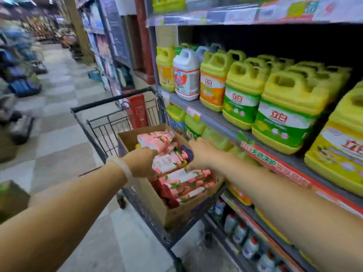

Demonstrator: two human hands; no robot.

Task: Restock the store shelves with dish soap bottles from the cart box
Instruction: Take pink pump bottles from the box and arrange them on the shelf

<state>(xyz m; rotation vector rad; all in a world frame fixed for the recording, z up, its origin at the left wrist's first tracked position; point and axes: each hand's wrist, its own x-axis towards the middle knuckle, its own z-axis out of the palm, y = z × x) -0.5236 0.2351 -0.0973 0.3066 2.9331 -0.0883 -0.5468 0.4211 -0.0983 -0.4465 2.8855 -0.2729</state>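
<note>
Both hands reach into a cardboard box [176,211] riding in a shopping cart [110,122]. The left hand [142,161] and right hand [202,154] curl around one pink dish soap bottle [169,160] from either side, its label bearing red "立白". More pink bottles [186,185] lie packed beneath. On the shelf [225,122] alongside, yellow jugs [288,114] show the same "立白" brand.

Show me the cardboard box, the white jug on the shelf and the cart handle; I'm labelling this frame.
cardboard box [176,211], head view, near side wall.
white jug [186,79], head view, front label.
cart handle [110,101], head view, middle of the black bar.
</note>
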